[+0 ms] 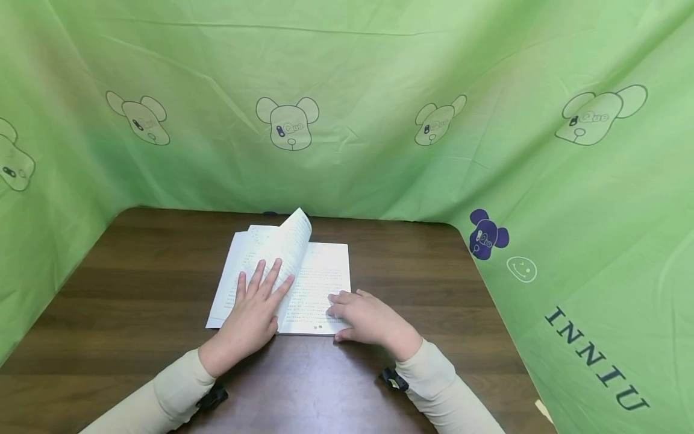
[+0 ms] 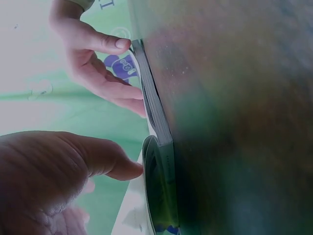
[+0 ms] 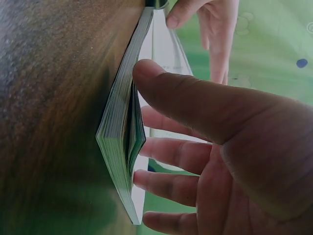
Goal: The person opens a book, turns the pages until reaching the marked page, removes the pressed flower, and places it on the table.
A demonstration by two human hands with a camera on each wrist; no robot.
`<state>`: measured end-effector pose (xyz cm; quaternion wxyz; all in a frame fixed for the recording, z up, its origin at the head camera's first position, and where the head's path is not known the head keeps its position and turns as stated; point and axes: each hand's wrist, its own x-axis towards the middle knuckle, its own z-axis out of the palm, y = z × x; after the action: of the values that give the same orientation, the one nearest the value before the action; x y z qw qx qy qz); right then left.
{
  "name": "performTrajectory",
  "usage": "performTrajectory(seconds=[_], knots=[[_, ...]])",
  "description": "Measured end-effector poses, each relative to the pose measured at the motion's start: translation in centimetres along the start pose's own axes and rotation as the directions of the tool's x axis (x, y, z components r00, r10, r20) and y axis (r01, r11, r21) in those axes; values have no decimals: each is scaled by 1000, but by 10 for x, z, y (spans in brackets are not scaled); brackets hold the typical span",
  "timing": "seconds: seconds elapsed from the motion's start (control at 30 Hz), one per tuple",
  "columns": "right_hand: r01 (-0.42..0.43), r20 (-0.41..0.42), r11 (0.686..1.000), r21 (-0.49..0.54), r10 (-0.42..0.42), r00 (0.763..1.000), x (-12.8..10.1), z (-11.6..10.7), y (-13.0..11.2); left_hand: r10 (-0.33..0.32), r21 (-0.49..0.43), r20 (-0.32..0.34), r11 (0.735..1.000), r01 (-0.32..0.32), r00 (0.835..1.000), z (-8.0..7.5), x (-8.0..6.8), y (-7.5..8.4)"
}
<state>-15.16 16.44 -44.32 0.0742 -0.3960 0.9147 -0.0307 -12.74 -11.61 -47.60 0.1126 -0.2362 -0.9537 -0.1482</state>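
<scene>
A dark wooden table stands walled in by green cloth printed with bear heads. The left hand lies flat with fingers spread on a lifting page; the right hand rests with loosely bent fingers on the lower right page. The open book lies mid-table, white pages of small print, one leaf curling upward.

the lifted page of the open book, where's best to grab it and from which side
Probably pinch the lifted page at its free far corner, coming from the right: it arches clear of the right-hand page there, while the left hand presses flat on its near part.
</scene>
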Motion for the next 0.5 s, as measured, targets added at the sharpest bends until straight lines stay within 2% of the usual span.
performTrajectory(seconds=[0.23,0.4,0.5], knots=[[-8,8,1000,-4,8,1000,0,0,-1,49,20,65,999,-50,997,-1,0,0],[-7,3,1000,-17,7,1000,0,0,-1,126,34,140,991,-131,982,-4,0,0],[-1,-1,1000,-30,1,1000,0,0,-1,135,29,166,990,-141,977,-4,-1,0]])
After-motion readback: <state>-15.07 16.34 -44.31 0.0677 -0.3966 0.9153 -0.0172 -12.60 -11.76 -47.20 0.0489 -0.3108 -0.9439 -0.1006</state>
